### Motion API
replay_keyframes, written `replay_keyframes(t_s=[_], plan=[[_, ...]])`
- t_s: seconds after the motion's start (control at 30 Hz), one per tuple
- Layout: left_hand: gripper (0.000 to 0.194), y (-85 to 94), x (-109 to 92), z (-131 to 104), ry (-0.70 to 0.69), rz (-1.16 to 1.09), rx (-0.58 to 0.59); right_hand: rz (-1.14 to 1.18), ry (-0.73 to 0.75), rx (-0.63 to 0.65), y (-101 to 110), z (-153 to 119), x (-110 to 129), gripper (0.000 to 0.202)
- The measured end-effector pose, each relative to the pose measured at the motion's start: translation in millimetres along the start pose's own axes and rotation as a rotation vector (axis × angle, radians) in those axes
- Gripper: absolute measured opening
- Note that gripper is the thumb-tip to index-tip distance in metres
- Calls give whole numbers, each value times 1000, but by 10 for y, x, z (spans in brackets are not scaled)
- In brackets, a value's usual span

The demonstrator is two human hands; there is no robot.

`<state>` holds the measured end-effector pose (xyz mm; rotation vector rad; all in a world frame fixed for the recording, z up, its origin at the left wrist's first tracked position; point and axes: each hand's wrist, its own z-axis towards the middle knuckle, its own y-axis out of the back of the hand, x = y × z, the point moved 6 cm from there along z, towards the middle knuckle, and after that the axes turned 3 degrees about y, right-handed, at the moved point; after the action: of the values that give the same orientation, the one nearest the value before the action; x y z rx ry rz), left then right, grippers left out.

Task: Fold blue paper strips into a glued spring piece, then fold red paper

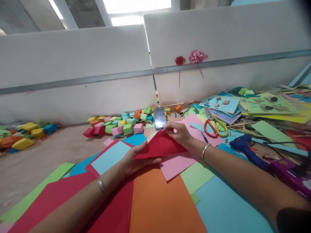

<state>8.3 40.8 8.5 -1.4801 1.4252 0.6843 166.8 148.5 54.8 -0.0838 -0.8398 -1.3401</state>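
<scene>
Between my hands is a sheet of red paper (161, 145), raised above the pile and bent up toward its far corner. My left hand (137, 158) grips its left side, thumb on top and fingers underneath. With thumb and fingertips my right hand (178, 132) pinches the upper corner. Under them lie an orange sheet (162, 200), a pink sheet (179, 165), red sheets (109, 207) and a light blue sheet (230, 200). A phone (159, 118) stands just beyond the red paper.
Small folded paper cubes (127, 128) lie in a heap behind, with more at the far left. To the right are red-and-yellow-handled scissors (215, 126), a blue glue gun (250, 149) with a cable, and picture boards (221, 103). Paper flowers (198, 56) hang on the white panel (218, 35).
</scene>
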Motion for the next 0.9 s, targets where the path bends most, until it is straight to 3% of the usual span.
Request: replay_keyframes(t_s=[0.13,0.27,0.33,0.43,0.53,0.63,0.7,0.8,0.9], plan=[[53,-7,85,36,108,-179,133,66,67,-91,31,14,205,13],[34,54,12,66,-56,-213,3,78,60,-120,50,20,290,9],[33,26,-16,57,-111,-207,-3,-1,41,-95,41,29,271,9],[32,-19,-11,37,-138,-197,8,-110,-44,-29,3,24,169,24],[35,-40,12,16,-157,-176,13,-13,-206,17,-49,-23,27,20],[38,-39,14,22,-167,-161,15,92,-277,-20,-62,-69,-42,11],[48,31,-51,41,-255,-120,-71,129,-299,-69,-48,-88,-84,14],[62,197,-224,28,-510,-32,-296,190,-359,-128,-24,-112,-180,18],[56,285,-307,12,-637,48,-405,241,-415,-140,-7,-127,-251,23]])
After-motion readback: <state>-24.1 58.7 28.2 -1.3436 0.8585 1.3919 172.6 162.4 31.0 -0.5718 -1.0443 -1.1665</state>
